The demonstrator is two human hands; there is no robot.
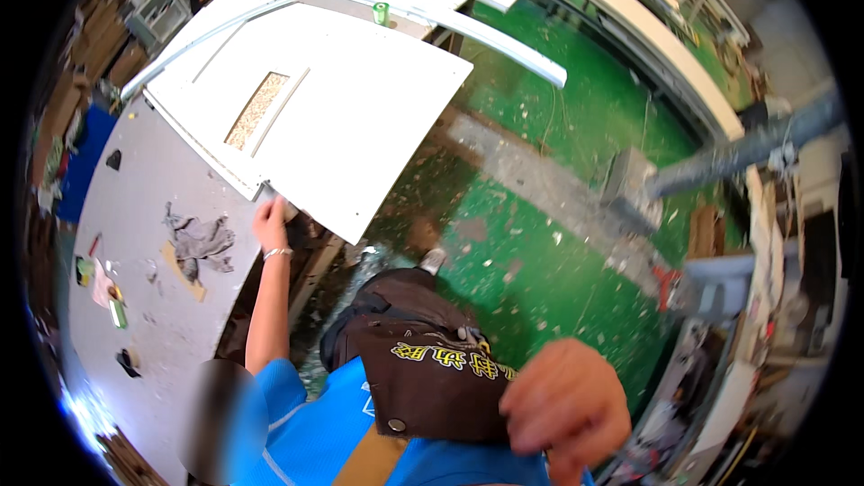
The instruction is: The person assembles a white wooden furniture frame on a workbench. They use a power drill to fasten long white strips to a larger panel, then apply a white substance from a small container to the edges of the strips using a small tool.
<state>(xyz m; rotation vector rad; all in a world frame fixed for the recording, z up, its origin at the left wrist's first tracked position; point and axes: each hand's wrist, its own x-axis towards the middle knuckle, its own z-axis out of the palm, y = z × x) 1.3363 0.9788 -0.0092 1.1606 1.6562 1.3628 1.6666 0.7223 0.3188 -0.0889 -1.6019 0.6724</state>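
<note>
A large white panel (360, 117) lies on the workbench, its near corner sticking out past the bench edge. A rectangular cut-out (256, 112) in it shows a speckled tan surface, and a narrow strip (281, 112) lies alongside. My left hand (272, 223) is at the panel's near edge, fingers pressed together beside a small dark piece (264, 187); what they grip is hidden. Close to my body at the lower right, my right hand (571, 400) hangs in front of the brown apron (432, 378). It is blurred, its fingers bent downward, and their tips are unclear.
On the grey workbench (153, 342) lie a crumpled grey rag (202, 238) and small tools. Long white strips (504, 45) cross the far end, near a green can (381, 13). A grey pipe (747, 157) slants in from the right above the green floor (513, 243).
</note>
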